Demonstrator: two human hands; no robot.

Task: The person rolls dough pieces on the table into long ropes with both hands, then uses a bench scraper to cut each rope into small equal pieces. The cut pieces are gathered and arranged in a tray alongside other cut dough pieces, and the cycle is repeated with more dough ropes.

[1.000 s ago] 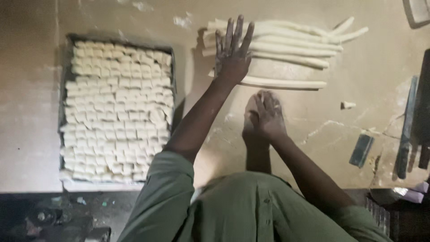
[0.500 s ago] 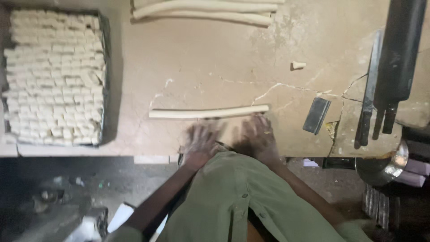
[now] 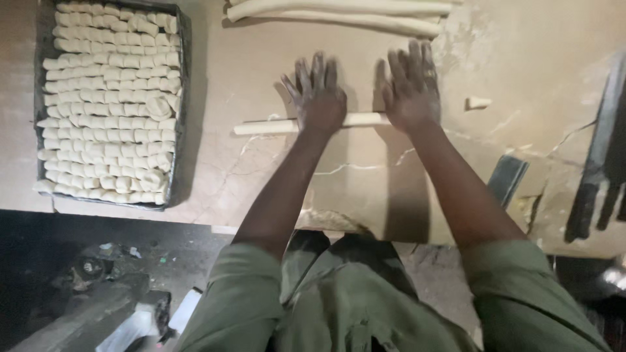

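Left hand (image 3: 317, 96) and right hand (image 3: 411, 86): both lie flat, palms down and fingers spread, pressed side by side on one thin dough rope (image 3: 287, 124). The rope runs crosswise under both palms; its free end sticks out to the left of the left hand, and its right part is hidden beneath the right hand. Both wrists and forearms reach out from olive-green sleeves (image 3: 241, 293).

Beyond the fingertips, at the far edge of the table, lie more long dough ropes (image 3: 339, 14), well apart from the hands. A small dough offcut (image 3: 477, 102) sits just to the right of the right hand. To the left stands a dark metal tray (image 3: 182, 98) packed with rows of short cut dough pieces (image 3: 107, 104). The worktop (image 3: 215, 72) is pale, floured and cracked; a flat metal scraper (image 3: 507, 179) lies near its front edge, and dark tools lie at far right. Below the edge the floor is dark and littered.

Half a second earlier the hands rested at the near edge with the rope lying free ahead of them; now they cover it, farther out on the table.
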